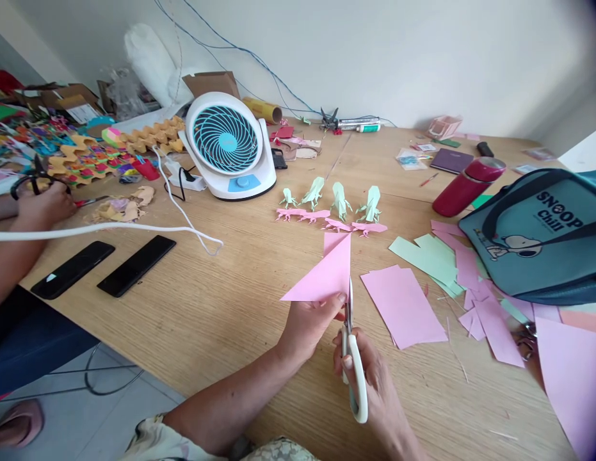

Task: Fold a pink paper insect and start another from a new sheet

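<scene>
My left hand [308,323] pinches the lower edge of a folded pink paper triangle [326,272], held just above the wooden table [221,320]. My right hand [374,384] grips white-handled scissors [354,371]. Their blades run up along the triangle's right edge. Beyond the paper stand several green folded paper figures [340,200] over a row of small pink folded pieces [331,221].
Pink sheets [403,304] and green and pink offcuts [451,262] lie to the right, by a teal Snoopy bag [542,230] and a red bottle [468,186]. A white-blue fan [228,147], two black phones [103,266] and a white cable [110,229] sit left. Another person's hand [43,205] holds black scissors.
</scene>
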A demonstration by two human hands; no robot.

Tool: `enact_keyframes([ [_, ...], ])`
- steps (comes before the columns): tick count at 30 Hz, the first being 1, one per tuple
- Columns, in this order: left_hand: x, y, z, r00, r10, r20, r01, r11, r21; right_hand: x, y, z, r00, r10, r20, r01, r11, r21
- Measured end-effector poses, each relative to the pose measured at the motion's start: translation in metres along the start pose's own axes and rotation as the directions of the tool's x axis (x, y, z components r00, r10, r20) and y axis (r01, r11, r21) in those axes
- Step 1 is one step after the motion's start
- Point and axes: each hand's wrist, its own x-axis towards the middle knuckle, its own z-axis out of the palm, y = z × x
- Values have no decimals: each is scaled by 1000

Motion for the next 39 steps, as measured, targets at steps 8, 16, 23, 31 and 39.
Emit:
enact_keyframes([
  [8, -2, 1, 2, 1000, 0, -6, 0, 1000, 17, -1, 2, 0, 999, -15, 30, 16, 1000, -25],
  [16, -3, -6, 1, 999, 15, -43, -13, 999, 41, -1, 5, 1, 999, 3, 40, 0, 998, -63],
  [23, -4, -9, -1, 999, 21, -26, -18, 995, 100, 0, 8, 2, 999, -17, 31, 19, 998, -62],
  [31, -6, -8, -1, 999, 33, -22, -30, 989, 146, -1, 7, 3, 999, -22, 25, 24, 998, -63],
  [39, -8, -1, 1, 999, 31, -20, -28, 987, 155, 0, 2, 3, 999, -19, 30, 21, 997, -68],
])
